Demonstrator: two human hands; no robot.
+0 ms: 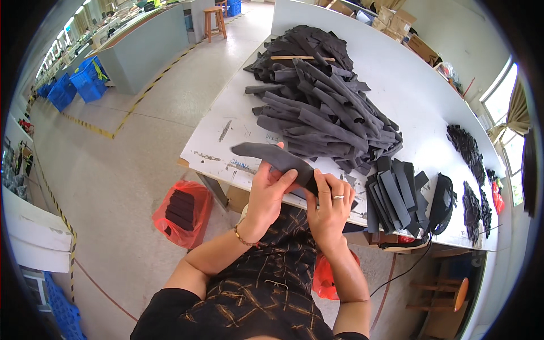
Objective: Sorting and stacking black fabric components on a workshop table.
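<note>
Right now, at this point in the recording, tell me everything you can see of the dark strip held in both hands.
The strip is charcoal grey, long and narrow, with a smooth matte, fabric-like look. Its free end tapers to a rounded tip, pointing left and slightly curved. The left hand grips its middle, thumb on top; the right hand pinches it farther right, hiding part of that end. It appears held over the near edge of the white table.
</note>
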